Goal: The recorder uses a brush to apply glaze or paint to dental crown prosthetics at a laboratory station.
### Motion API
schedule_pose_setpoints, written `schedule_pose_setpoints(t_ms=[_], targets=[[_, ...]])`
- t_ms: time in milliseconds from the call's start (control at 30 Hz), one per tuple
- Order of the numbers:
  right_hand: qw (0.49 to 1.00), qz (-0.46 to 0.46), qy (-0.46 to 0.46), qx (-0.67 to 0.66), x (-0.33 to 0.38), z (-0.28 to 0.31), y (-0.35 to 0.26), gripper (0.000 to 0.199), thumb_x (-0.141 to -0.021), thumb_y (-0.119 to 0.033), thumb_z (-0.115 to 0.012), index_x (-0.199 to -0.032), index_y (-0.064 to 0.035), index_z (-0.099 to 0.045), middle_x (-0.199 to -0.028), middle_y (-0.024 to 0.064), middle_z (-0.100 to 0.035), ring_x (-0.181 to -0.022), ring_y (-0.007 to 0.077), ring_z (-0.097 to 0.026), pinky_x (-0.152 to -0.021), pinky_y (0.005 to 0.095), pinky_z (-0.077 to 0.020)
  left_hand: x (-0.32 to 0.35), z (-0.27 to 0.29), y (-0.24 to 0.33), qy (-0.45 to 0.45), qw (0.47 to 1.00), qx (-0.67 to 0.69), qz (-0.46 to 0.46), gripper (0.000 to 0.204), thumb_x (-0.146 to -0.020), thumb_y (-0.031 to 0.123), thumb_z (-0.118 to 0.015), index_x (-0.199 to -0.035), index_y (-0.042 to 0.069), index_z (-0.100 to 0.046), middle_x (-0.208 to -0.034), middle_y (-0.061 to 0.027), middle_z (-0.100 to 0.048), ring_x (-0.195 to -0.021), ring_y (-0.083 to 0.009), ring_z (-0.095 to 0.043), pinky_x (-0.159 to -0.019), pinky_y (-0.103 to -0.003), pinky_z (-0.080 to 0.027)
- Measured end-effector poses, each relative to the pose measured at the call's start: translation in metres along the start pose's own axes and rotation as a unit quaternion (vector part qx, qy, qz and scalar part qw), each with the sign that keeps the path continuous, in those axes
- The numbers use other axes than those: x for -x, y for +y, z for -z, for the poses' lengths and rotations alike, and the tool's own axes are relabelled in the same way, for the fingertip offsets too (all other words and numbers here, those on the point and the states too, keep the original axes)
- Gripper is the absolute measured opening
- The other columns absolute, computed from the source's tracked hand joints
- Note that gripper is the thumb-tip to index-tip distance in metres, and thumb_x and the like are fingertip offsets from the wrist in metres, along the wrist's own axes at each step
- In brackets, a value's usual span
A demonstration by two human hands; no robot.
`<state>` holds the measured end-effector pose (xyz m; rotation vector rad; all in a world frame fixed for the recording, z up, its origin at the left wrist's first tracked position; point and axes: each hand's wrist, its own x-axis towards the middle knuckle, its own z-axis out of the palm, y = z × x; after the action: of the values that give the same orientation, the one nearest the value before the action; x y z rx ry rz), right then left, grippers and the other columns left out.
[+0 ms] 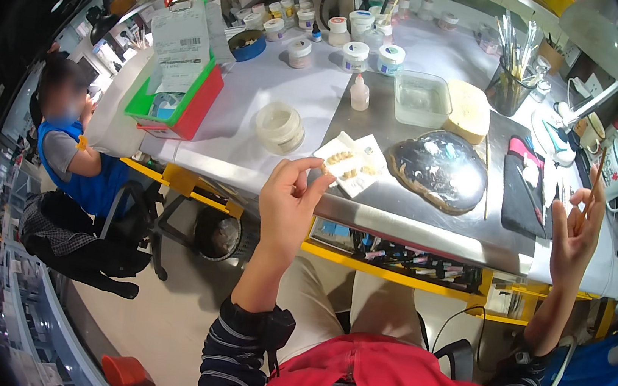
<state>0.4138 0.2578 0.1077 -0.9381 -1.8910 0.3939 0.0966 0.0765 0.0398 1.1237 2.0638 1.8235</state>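
Observation:
My left hand (289,202) is over the front edge of the bench, thumb and forefinger nearly meeting in a pinch. Whatever lies between those fingertips is too small to make out. Just beyond them is a white paper tissue (366,145) bearing several small cream, tooth-shaped pieces (340,157). At the right, my right hand (575,235) is raised with a thin brown brush-like stick (597,176) held upright in its fingers. Between the hands lies a glossy dark palette slab (437,169) with an irregular rim. A frosted round jar (280,128) stands left of the tissue.
Behind the slab are a clear water tub (420,103), a yellow sponge (468,110) and a small dropper bottle (359,92). A brush holder (509,86), a black pouch (527,187) and a lamp (597,35) are at right. A green-red bin (174,101) and a seated person are left.

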Motion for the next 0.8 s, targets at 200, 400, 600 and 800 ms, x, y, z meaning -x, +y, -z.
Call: schedule_pose_setpoints(t_ms=[200,400,600,800], targets=[[0.999,-0.003,-0.024,-0.046,0.006,-0.007,0.004,0.061,-0.079,0.000,-0.062,-0.134,-0.0088,-0.037,-0.082,-0.0014,-0.040,-0.056,0.0000,-0.032,-0.051,0.0130,-0.0266,-0.020,-0.001,-0.008,-0.034,0.986,-0.159,-0.048,0.023,-0.072,0.008,-0.071,-0.093,0.003,-0.063,-0.062,-0.0029,-0.040,-0.054,-0.0127,-0.037,-0.049,-0.027,-0.033],[0.996,-0.027,-0.044,-0.076,0.010,-0.004,0.008,0.057,-0.079,0.003,-0.058,-0.132,-0.0058,-0.037,-0.085,-0.0004,-0.038,-0.067,0.0012,-0.036,-0.061,0.0112,-0.0290,-0.029,0.001,-0.013,-0.008,0.972,-0.208,-0.111,0.024,-0.072,0.005,-0.072,-0.094,0.001,-0.063,-0.060,0.0002,-0.032,-0.053,-0.0094,-0.031,-0.049,-0.024,-0.029],[0.993,-0.072,-0.064,-0.071,0.016,0.004,0.014,0.057,-0.080,0.003,-0.057,-0.132,-0.0055,-0.036,-0.089,-0.0003,-0.038,-0.075,0.0026,-0.038,-0.066,0.0123,-0.0296,-0.037,0.004,-0.012,-0.051,0.974,-0.206,-0.082,0.025,-0.072,0.006,-0.071,-0.095,0.002,-0.064,-0.059,0.0003,-0.032,-0.053,-0.0096,-0.031,-0.049,-0.024,-0.029],[0.992,-0.074,-0.069,-0.081,0.019,0.005,0.013,0.058,-0.080,0.003,-0.057,-0.133,-0.0055,-0.036,-0.090,-0.0007,-0.039,-0.080,0.0035,-0.040,-0.073,0.0131,-0.0318,-0.040,0.007,-0.012,-0.082,0.970,-0.212,-0.081,0.025,-0.071,0.006,-0.071,-0.095,0.002,-0.064,-0.059,0.0000,-0.032,-0.053,-0.0101,-0.031,-0.049,-0.025,-0.029]])
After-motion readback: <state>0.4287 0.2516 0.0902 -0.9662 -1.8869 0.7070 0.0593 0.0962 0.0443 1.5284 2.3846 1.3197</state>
